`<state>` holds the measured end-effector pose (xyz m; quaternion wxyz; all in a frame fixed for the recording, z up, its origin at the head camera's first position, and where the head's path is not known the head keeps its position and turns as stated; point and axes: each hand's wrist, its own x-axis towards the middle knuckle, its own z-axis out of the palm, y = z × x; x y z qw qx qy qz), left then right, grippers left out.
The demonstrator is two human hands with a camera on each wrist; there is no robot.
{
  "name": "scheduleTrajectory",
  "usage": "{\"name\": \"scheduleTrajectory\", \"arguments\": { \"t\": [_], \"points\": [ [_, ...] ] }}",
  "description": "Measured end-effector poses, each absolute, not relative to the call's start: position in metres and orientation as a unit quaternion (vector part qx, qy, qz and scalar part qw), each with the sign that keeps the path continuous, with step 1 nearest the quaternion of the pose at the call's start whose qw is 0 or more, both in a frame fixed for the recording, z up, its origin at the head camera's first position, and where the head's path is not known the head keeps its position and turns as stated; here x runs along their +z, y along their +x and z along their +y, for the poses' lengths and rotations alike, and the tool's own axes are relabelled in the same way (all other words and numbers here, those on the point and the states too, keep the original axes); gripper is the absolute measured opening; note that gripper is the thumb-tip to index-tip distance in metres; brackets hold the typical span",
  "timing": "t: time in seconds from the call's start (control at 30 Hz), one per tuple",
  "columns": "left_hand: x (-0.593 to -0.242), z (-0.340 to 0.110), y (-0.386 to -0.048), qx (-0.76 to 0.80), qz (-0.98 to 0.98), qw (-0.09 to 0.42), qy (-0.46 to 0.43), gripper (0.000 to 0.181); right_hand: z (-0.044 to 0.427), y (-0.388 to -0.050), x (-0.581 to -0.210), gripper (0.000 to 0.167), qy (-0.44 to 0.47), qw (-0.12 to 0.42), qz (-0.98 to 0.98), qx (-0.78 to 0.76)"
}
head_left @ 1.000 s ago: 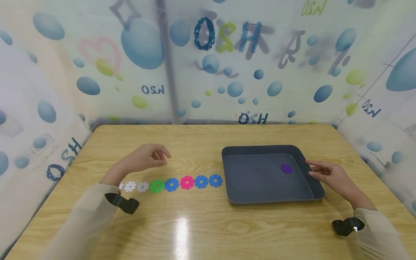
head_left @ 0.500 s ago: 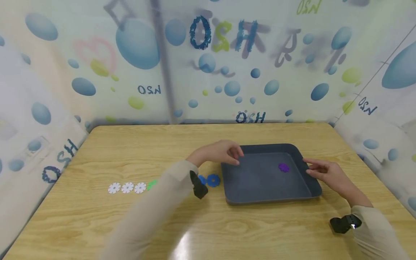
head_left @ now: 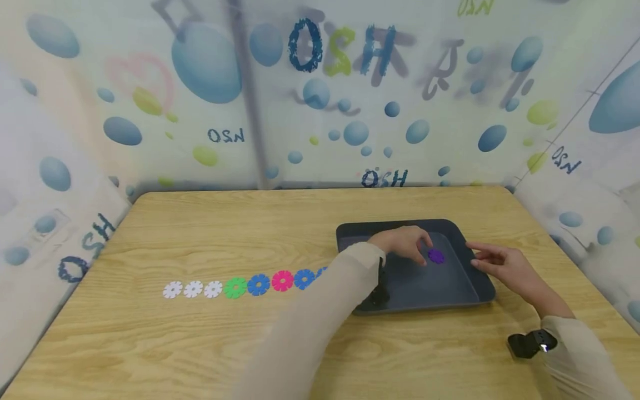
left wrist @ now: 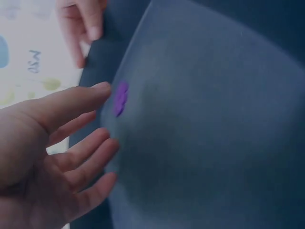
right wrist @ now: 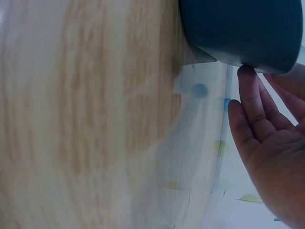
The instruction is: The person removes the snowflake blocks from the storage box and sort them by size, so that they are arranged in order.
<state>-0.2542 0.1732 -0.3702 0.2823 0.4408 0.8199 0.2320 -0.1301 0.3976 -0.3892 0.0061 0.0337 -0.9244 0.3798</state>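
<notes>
A purple plastic snowflake disc lies in the dark grey tray near its right end. Over the tray, my left hand reaches with loosely bent, parted fingers; it holds nothing. In the left wrist view, its thumb tip comes close beside the purple disc, with a slight gap seeming to remain. My right hand pinches the tray's right rim. Seen in the right wrist view, fingertips touch the wall's outer side while other digits pass behind the rim.
Left of the tray, several snowflake discs lie in a row on the wooden table: white, green, blue and pink. My left forearm hides the row's right end. A patterned curtain encloses the table.
My left hand has swept right, from above the row of discs into the tray beside the purple disc. My right hand stays at the rim. The tray has hardly shifted.
</notes>
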Motion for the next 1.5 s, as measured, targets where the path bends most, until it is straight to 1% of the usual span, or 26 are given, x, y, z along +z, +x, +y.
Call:
{"name": "scheduleTrajectory", "arguments": {
  "t": [0.2, 0.37, 0.5, 0.7, 0.8, 0.93, 1.03, 1.13, 1.23, 1.37, 1.5],
  "points": [
    [-0.377, 0.198, -0.247, 0.196, 0.853, 0.211, 0.435, 0.041, 0.395, -0.132, -0.388, 0.047, 0.035, 0.010, -0.925, 0.377],
    [-0.374, 0.206, -0.242, 0.175, 0.871, 0.198, 0.414, 0.038, 0.393, -0.134, -0.388, 0.046, 0.036, 0.011, -0.927, 0.373],
    [-0.370, 0.206, -0.239, 0.161, 0.882, 0.204, 0.394, 0.034, 0.393, -0.136, -0.387, 0.045, 0.038, 0.013, -0.928, 0.370],
    [-0.370, 0.207, -0.237, 0.168, 0.893, 0.212, 0.359, 0.015, 0.395, -0.136, -0.388, 0.045, 0.040, 0.016, -0.928, 0.371],
    [-0.371, 0.208, -0.236, 0.161, 0.898, 0.217, 0.348, 0.012, 0.396, -0.136, -0.390, 0.045, 0.036, 0.013, -0.927, 0.373],
    [-0.370, 0.207, -0.236, 0.161, 0.896, 0.239, 0.337, 0.015, 0.396, -0.135, -0.389, 0.045, 0.034, 0.011, -0.927, 0.374],
    [-0.371, 0.205, -0.236, 0.170, 0.890, 0.264, 0.330, 0.021, 0.395, -0.135, -0.388, 0.045, 0.034, 0.012, -0.927, 0.374],
    [-0.371, 0.204, -0.238, 0.171, 0.887, 0.278, 0.327, 0.026, 0.395, -0.135, -0.388, 0.046, 0.032, 0.012, -0.927, 0.374],
    [-0.372, 0.202, -0.238, 0.166, 0.885, 0.277, 0.336, 0.024, 0.396, -0.135, -0.389, 0.046, 0.028, 0.012, -0.927, 0.374],
    [-0.371, 0.202, -0.237, 0.153, 0.882, 0.260, 0.361, 0.022, 0.398, -0.135, -0.390, 0.046, 0.024, 0.007, -0.927, 0.374],
    [-0.371, 0.203, -0.234, 0.139, 0.883, 0.251, 0.370, 0.023, 0.399, -0.134, -0.391, 0.047, 0.019, 0.003, -0.927, 0.375]
  ]
}}
